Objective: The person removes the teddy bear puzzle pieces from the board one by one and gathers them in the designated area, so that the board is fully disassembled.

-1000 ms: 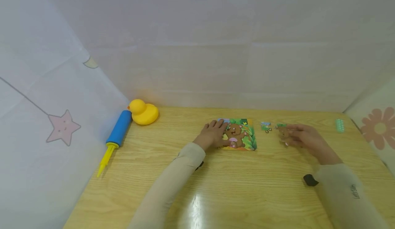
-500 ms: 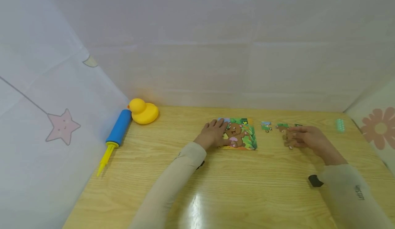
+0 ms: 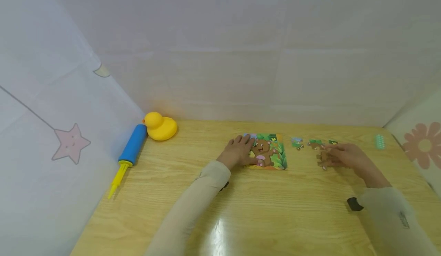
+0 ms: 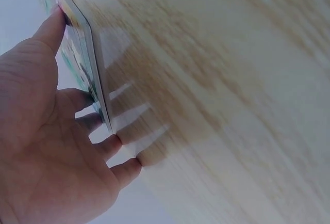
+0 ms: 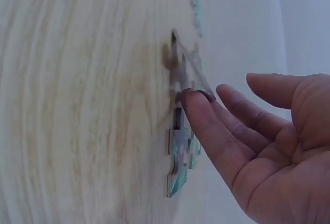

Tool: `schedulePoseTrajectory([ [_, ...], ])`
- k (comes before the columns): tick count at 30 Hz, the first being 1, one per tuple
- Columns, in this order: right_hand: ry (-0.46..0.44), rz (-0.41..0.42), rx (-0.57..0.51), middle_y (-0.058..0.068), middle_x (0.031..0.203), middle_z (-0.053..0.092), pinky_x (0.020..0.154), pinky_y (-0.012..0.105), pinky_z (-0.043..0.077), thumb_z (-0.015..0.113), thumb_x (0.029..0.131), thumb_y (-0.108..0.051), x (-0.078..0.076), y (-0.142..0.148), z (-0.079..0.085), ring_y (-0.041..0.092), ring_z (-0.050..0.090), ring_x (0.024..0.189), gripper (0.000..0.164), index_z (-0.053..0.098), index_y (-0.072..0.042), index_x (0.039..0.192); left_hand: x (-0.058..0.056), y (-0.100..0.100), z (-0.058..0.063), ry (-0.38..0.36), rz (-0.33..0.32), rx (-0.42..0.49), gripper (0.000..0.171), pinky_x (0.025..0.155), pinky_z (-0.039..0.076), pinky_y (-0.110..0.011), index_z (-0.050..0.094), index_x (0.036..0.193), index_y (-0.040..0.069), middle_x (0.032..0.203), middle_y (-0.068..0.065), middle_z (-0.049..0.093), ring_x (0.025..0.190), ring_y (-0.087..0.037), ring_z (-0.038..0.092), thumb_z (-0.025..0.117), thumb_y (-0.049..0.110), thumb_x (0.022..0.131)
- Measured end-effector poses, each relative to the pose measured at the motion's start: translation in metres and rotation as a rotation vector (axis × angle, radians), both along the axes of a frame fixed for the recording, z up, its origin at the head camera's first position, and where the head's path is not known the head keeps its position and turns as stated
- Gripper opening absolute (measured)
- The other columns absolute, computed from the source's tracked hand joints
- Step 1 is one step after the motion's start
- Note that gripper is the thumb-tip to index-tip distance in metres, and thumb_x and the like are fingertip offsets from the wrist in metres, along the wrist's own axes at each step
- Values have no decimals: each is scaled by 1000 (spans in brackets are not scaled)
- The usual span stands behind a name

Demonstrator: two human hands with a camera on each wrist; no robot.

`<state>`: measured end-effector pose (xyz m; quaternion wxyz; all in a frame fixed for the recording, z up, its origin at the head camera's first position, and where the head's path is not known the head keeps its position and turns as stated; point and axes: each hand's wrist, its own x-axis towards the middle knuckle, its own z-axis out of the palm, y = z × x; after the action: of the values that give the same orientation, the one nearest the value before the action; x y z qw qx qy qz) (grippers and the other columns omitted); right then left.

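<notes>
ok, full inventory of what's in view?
Puzzle: 1, multicoloured, mid-table
Loose pieces: count unclear, brown-green-blue, right of puzzle
Duck: 1, yellow, back left
Pump: 1, blue-yellow, by duck
Studded item: 1, green, back right
Table: 1, wood-toned, beneath
Backdrop: 1, whitish, behind
Printed star, crescent, flower: 1 each; pink, yellow, pink; backdrop
Wrist items: 2, black, below cuffs
Sleeves: 2, cream, arms
Left hand: 1, on puzzle
Right hand: 1, at loose pieces

The left hand [image 4: 49, 131] has its fingers spread apart. Its thumb and two fingers touch the thin board [image 4: 85, 48], and two more fingertips touch the table [image 4: 221, 115] beside it.
</notes>
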<state>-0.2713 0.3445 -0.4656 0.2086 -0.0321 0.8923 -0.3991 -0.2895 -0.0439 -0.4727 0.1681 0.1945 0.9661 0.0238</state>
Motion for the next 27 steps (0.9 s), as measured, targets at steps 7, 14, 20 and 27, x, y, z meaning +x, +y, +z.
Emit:
schedulePoseTrajectory([
  [7, -29, -6, -2, 38, 149, 42, 102, 55, 52, 33, 111, -44, 2, 0, 6, 43, 61, 125, 73, 28, 16, 152, 0, 2, -1, 3, 5, -8, 94, 127, 22, -53, 16, 165, 24, 173, 0, 10, 159, -28, 14, 50, 75, 92],
  [14, -5, 23, -6, 39, 145, 47, 100, 51, 55, 33, 111, -40, 1, 0, 5, 43, 63, 123, 71, 28, 19, 150, -2, 2, -1, -8, 6, -4, 94, 127, 20, -53, 14, 165, 24, 173, 0, 9, 159, -28, 13, 49, 74, 93],
  [20, 7, 45, 36, 38, 140, 52, 101, 59, 51, 31, 112, -39, -1, -1, 7, 46, 63, 121, 69, 35, 21, 146, -3, 2, 0, -16, 7, 13, 94, 128, 19, -54, 15, 165, 24, 173, 0, 9, 159, -28, 13, 51, 73, 93],
  [27, -9, 32, 26, 40, 145, 46, 102, 58, 51, 30, 112, -43, 1, 0, 8, 48, 60, 125, 73, 28, 20, 149, -3, 2, -1, 4, 30, 14, 94, 127, 17, -59, 20, 164, 27, 172, 2, 14, 158, -27, 17, 53, 75, 90],
])
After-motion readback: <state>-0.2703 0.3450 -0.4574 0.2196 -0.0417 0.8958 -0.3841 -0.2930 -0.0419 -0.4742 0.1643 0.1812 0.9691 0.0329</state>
